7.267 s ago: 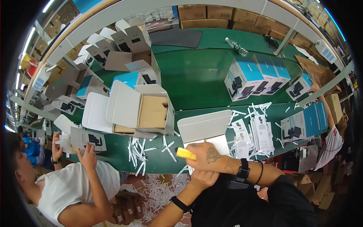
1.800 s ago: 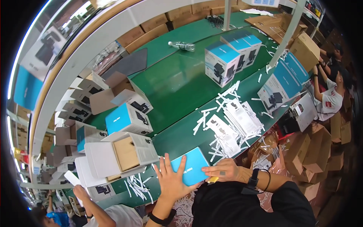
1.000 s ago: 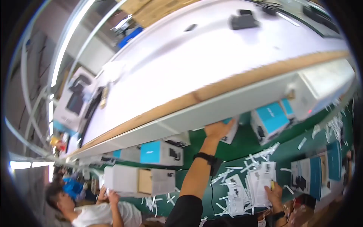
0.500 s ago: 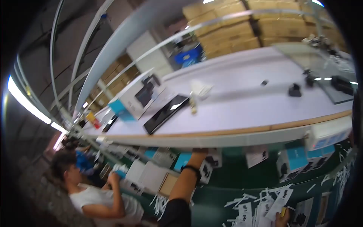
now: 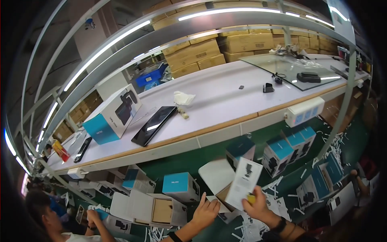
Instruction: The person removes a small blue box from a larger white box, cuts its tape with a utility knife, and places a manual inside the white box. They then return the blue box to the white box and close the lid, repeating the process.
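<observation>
— What's just changed?

— A second ago my left hand (image 5: 206,211) reached under the shelf (image 5: 225,105); now it's back, fingers spread, resting on the open box (image 5: 225,193).

— And the box?

— On the green table (image 5: 209,155). My right hand (image 5: 258,206) pinches its white flap (image 5: 244,181) and something yellow.

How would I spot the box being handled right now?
Look below the long white shelf to the green table. At its near edge, the right hand lifts the open box; unlike the closed blue-topped boxes, its white flap stands up.
</observation>
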Available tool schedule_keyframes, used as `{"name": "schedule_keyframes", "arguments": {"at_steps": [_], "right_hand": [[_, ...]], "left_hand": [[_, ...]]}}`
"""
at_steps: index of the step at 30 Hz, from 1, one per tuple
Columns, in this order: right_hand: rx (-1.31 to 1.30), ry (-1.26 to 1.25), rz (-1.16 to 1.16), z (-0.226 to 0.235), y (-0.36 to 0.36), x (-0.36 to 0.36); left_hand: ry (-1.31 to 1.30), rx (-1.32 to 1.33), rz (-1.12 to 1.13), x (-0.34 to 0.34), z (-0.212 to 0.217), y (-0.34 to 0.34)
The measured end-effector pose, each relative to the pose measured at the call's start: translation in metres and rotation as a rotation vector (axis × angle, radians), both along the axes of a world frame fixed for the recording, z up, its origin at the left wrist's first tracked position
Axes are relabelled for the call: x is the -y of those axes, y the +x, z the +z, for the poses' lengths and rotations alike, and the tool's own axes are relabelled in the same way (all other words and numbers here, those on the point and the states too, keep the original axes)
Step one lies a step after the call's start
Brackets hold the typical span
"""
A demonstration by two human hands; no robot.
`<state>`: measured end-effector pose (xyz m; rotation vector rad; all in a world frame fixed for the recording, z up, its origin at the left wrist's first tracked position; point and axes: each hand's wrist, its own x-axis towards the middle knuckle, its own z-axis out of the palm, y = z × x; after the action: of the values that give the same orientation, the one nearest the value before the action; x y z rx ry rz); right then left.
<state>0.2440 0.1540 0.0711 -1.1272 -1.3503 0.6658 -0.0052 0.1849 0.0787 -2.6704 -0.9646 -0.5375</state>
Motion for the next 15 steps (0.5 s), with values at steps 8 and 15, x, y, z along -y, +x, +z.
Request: {"name": "schedule_keyframes", "arguments": {"at_steps": [8,15], "right_hand": [[0.487,-0.068,0.116,0.013,-0.122,0.029],[0.366,-0.169,0.224,-0.012,-0.181,0.100]], "left_hand": [[-0.095,0.093,-0.104,0.083,-0.010,-0.092],[-0.240,0.498,-0.002,0.135,-0.032,-0.147]]}}
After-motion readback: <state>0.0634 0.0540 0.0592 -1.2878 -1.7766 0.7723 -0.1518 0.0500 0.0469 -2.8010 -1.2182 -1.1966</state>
